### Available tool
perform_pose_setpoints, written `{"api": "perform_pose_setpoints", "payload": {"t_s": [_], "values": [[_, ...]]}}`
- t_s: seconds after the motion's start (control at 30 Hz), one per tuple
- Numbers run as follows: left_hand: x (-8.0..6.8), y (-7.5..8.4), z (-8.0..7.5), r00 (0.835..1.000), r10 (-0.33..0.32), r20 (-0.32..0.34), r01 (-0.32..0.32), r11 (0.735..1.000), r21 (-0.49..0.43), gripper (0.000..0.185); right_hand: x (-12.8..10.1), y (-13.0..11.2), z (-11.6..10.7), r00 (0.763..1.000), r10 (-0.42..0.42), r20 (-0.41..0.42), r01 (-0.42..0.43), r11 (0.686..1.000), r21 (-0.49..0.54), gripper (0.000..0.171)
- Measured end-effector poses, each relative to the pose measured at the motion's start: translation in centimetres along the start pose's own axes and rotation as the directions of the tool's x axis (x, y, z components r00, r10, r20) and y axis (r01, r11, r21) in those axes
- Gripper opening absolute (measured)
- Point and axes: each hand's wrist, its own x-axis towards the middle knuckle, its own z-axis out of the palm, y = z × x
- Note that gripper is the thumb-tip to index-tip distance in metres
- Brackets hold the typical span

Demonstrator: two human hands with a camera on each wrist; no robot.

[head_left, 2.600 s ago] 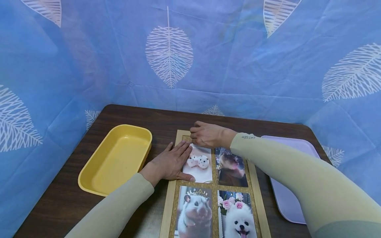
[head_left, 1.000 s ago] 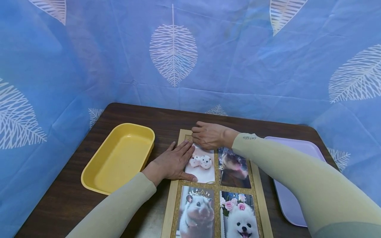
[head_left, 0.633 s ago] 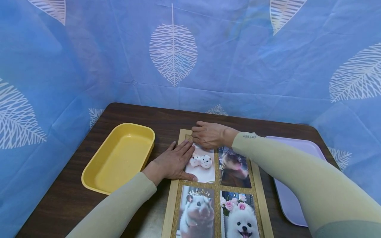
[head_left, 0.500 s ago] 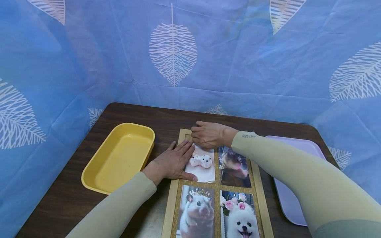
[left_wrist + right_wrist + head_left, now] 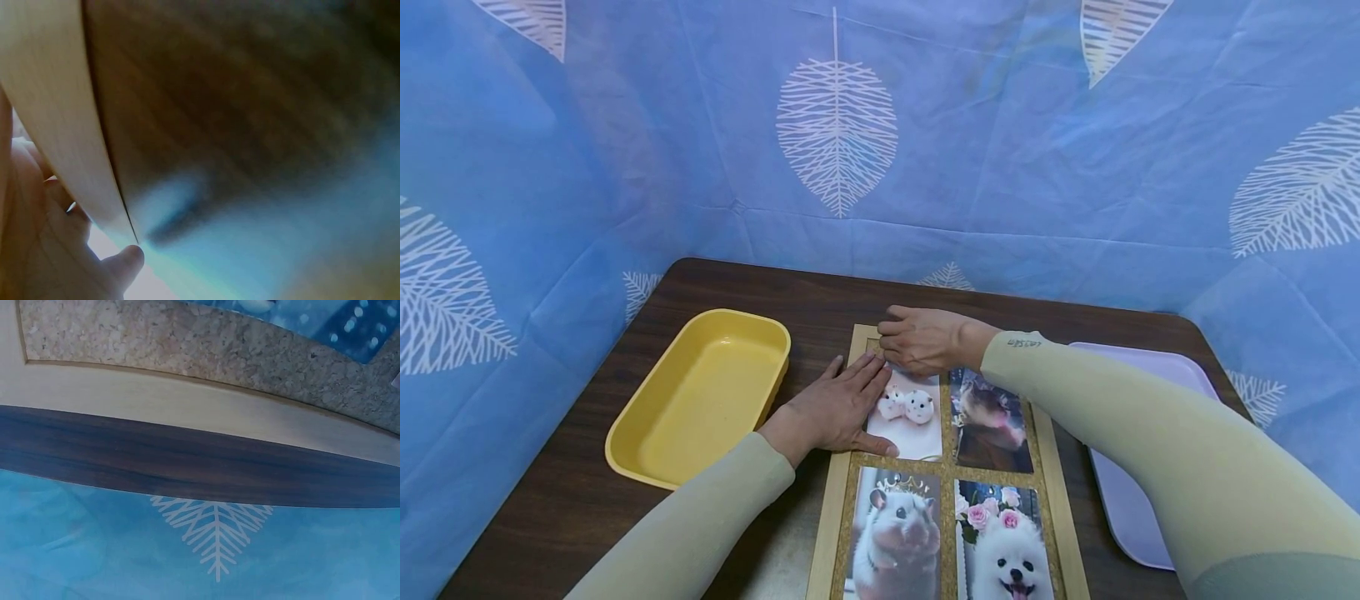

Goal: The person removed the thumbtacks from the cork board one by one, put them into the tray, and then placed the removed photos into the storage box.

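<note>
Pink-and-white paper photo print (image 5: pixel 912 408): lying upper left on wood-framed cork board (image 5: pixel 833 500). Left hand (image 5: pixel 835 410), fingers spread, is resting on its left edge; right hand (image 5: pixel 931 338) is curving over its top, grip impossible to tell. Even pressure is probably preventing slippage. Yellow plastic tub (image 5: pixel 692 408), flat lilac tray (image 5: pixel 1123 508) are flanking; right hand is masking the top edge.

The desk (image 5: pixel 820 312) has a dark brown wood-grain top with rounded far corners and a light sheen on its near left part. Three things lie directly on it. On the left sits a deep yellow tray (image 5: pixel 700 404), upright and set at a slant. In the middle a cork board (image 5: pixel 947 472) with a pale wooden border lies flat, its near end out of view. Right of the board, apart from it, rests a lilac tray (image 5: pixel 1123 508), partly hidden.
</note>
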Motion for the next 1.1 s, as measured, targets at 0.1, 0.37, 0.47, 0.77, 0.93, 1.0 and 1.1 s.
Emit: {"api": "perform_pose_setpoints", "payload": {"t_s": [0.1,0.37,0.47,0.77,0.93,1.0,1.1], "values": [[0.0,0.2,-0.1,1.0,0.0,0.004,0.0,1.0,0.004,0.118,-0.2,0.0,-0.1,1.0,-0.003,-0.007,0.003,1.0,0.006,0.038],[0.1,0.6,-0.3,1.0,-0.006,0.014,0.006,1.0,0.0,0.119,-0.9,0.1,-0.2,0.998,-0.004,-0.061,0.004,1.0,-0.007,0.031],[0.1,0.7,-0.4,1.0,-0.006,0.015,0.006,1.0,0.001,0.119,-1.1,0.1,-0.2,0.995,0.005,-0.098,-0.005,1.0,0.006,0.028],[0.0,1.0,-0.7,1.0,-0.007,0.019,0.007,1.0,-0.01,0.12,-2.0,0.2,-0.6,0.99,0.057,-0.13,-0.057,0.998,0.007,0.023],[-0.1,1.0,-0.7,1.0,-0.016,0.02,0.017,0.999,-0.032,0.119,-2.6,0.0,-0.9,0.987,0.098,-0.124,-0.102,0.995,-0.023,0.026],[-0.1,0.9,-0.6,1.0,-0.021,0.016,0.022,0.999,-0.043,0.118,-2.9,-0.2,-0.9,0.984,0.114,-0.139,-0.118,0.993,-0.017,0.026],[-0.2,0.7,-0.4,0.999,-0.031,0.01,0.031,0.998,-0.059,0.119,-3.3,-0.5,-0.8,0.977,0.137,-0.164,-0.141,0.99,-0.009,0.027]]}}
